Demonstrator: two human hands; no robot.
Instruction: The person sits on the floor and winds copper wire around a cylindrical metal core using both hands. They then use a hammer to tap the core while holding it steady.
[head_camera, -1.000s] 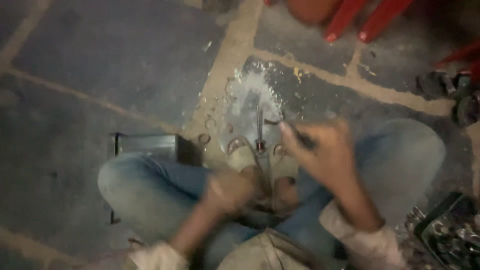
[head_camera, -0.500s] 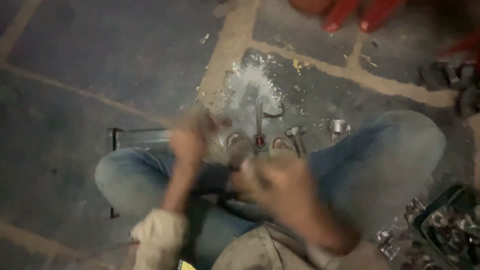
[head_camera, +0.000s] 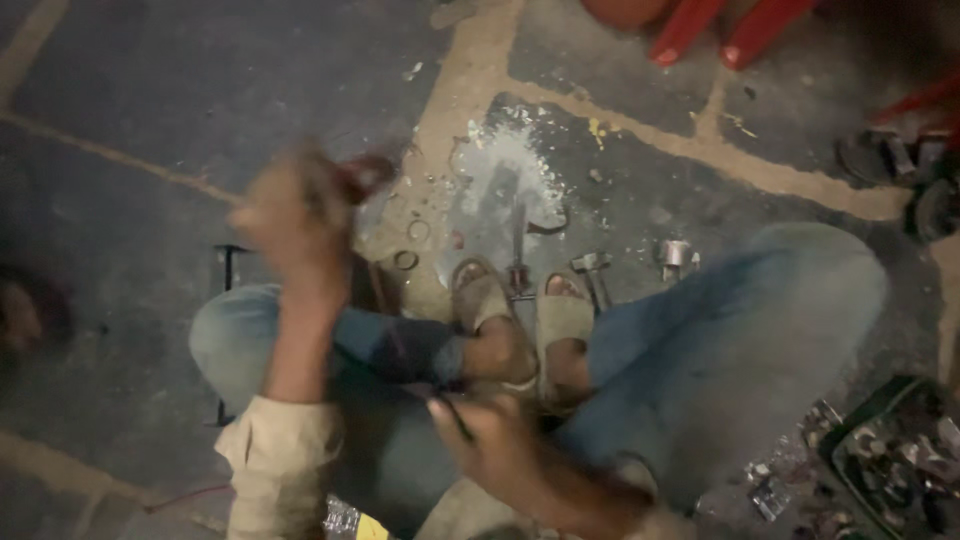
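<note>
I sit cross-legged on the stone floor in blue jeans. My two sandalled feet (head_camera: 520, 320) clamp a thin upright metal blade (head_camera: 518, 245) between them. My left hand (head_camera: 295, 215) is raised over my left knee, blurred by motion, and seems closed around a dark reddish piece (head_camera: 362, 175). My right hand (head_camera: 495, 445) is low by my lap, fingers pinching a thin dark rod (head_camera: 452, 412) that points up toward my ankles.
Small metal rings (head_camera: 405, 260) lie left of my feet; a hammer-like metal piece (head_camera: 592, 268) and a short metal socket (head_camera: 675, 255) lie right of them. A tray of metal parts (head_camera: 900, 465) sits at bottom right. Red chair legs (head_camera: 700, 25) stand at the top, sandals (head_camera: 890, 160) at right.
My left hand has swung up and left from near my feet. My right hand has dropped from above the blade to my lap, still with the thin rod.
</note>
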